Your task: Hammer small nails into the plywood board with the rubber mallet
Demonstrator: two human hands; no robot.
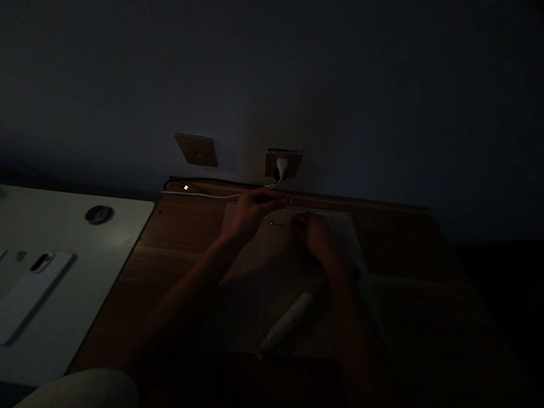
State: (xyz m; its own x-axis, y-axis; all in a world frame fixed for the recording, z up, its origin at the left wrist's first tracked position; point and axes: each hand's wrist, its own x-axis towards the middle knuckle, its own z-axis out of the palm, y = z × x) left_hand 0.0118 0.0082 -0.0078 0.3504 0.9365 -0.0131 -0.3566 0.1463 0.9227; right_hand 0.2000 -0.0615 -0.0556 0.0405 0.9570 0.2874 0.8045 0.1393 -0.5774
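Paper sheet (276, 266) lies flat on the wooden tabletop (178, 238), below the wall socket (283, 162). Left hand (250, 212), fingers together, pins its far edge, apparently steadying it. Right hand (317, 235) rests curled beside; its grip cannot be determined. A white pen-like cylinder (287, 324) lies nearer the person.

- A wooden table (178, 238) fills the middle and right of the frame.
- On it lies a pale sheet (255, 294), with a whitish cylindrical object (287, 323) at lower centre.
- A white cable (204, 195) runs along its far edge.
- A white surface (85, 283) at left carries a phone (29, 294) and a round dark object (99, 214).
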